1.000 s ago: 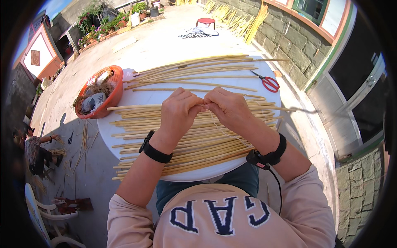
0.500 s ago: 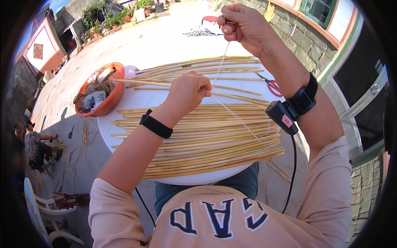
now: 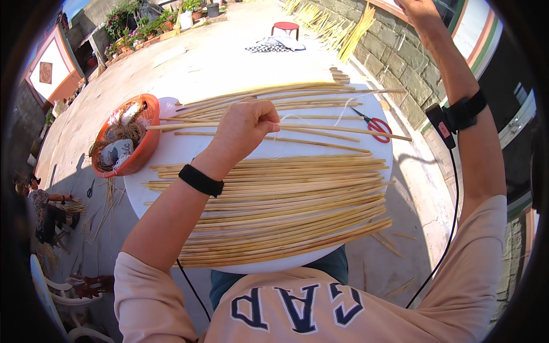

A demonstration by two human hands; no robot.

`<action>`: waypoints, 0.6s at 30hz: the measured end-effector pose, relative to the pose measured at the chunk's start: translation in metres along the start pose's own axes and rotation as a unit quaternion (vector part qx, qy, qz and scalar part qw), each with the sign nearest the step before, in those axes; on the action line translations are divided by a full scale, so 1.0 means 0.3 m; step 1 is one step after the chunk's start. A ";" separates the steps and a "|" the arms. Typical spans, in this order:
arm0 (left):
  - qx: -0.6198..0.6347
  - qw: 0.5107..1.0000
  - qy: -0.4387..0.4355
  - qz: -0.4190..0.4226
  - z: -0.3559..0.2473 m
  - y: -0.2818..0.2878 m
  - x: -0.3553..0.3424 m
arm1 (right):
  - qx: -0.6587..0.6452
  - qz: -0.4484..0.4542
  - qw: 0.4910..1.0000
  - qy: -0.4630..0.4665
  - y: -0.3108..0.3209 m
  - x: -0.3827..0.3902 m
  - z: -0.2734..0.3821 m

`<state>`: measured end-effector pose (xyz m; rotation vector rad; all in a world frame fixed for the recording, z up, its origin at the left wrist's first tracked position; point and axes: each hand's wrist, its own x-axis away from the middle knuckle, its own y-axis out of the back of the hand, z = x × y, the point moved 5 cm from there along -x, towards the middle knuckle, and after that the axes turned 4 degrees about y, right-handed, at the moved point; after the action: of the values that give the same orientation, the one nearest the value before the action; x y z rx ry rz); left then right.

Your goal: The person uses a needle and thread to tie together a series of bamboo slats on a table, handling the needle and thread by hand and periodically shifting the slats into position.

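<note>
My left hand is over the middle of the table, its thumb and fingers pinched on a long pale reed stalk that runs crosswise beneath it. White string trails in loose curves to the right of that hand. High at the upper right edge, my right hand is raised far from the table; its fingers are largely cut off by the frame. Nearer my body lies a row of stalks laid side by side, with fine thread crossing them. More loose stalks are spread beyond.
An orange basket with fibres and string stands at the white table's left. Red-handled scissors rest at the right. Farther off are a red stool, stalks against a wall, and a seated person at left.
My right hand has swung up and to the right, toward the frame edge. The string, taut between the hands before, now hangs in slack curves. My left hand keeps its pinch, slightly lower and left.
</note>
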<state>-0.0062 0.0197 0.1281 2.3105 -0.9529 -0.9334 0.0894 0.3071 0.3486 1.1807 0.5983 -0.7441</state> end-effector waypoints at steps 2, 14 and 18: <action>-0.022 0.999 -0.030 -0.012 -0.033 0.008 -0.020 | -0.181 0.225 0.957 0.010 -0.275 0.193 0.082; -0.051 0.996 -0.062 -0.047 -0.067 0.024 -0.035 | -0.280 0.450 0.838 -0.130 -0.605 0.454 0.240; -0.033 0.998 -0.049 -0.031 -0.020 -0.005 -0.029 | -0.106 0.402 0.905 0.092 -0.594 0.423 0.249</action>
<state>-0.0058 0.0281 0.1348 2.2679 -0.8794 -1.0971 0.0323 0.1745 0.1682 1.1644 0.2820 0.1362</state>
